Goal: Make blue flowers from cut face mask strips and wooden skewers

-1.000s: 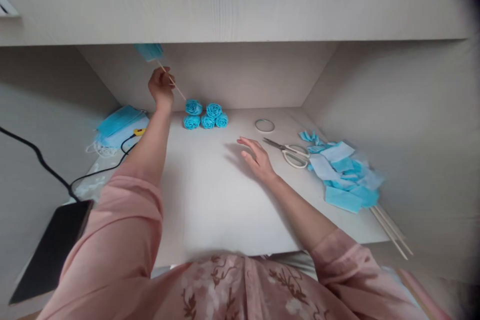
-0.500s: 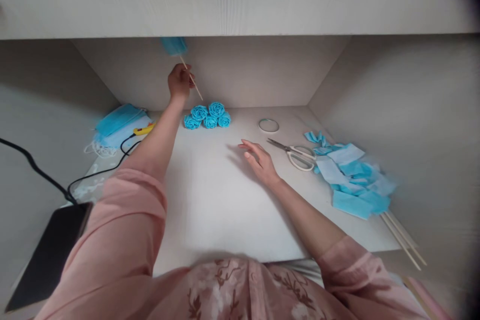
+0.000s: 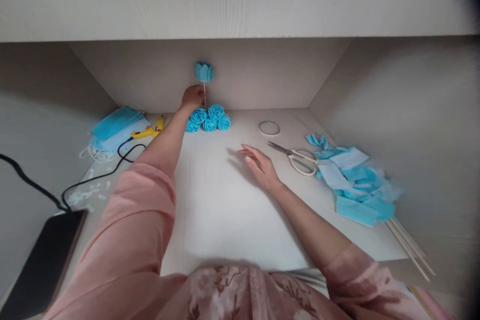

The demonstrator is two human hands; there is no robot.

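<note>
My left hand (image 3: 194,97) is closed round the thin wooden stick of a blue flower (image 3: 204,72). The bloom is upright at the top, against the back panel. Just below and in front of this hand is a cluster of several blue rolled roses (image 3: 210,118); the stick's lower end goes out of sight behind them. My right hand (image 3: 260,166) holds nothing, fingers apart, low over the white tabletop (image 3: 225,210). The scissors (image 3: 296,157), with pale handles, lie to its right, and a tape-like ring (image 3: 269,128) lies beyond them.
Blue face masks (image 3: 118,125) lie at the left beside a yellow glue gun (image 3: 148,130) with a black cord. A dark phone-like slab (image 3: 45,260) is near left. Blue and white mask pieces (image 3: 356,180) and wooden sticks (image 3: 408,247) lie right. A shelf (image 3: 240,0) overhangs.
My left hand has moved right and down with the flower, whose stick has gone from slanted to upright near the cluster. The right hand has stayed nearly in place.
</note>
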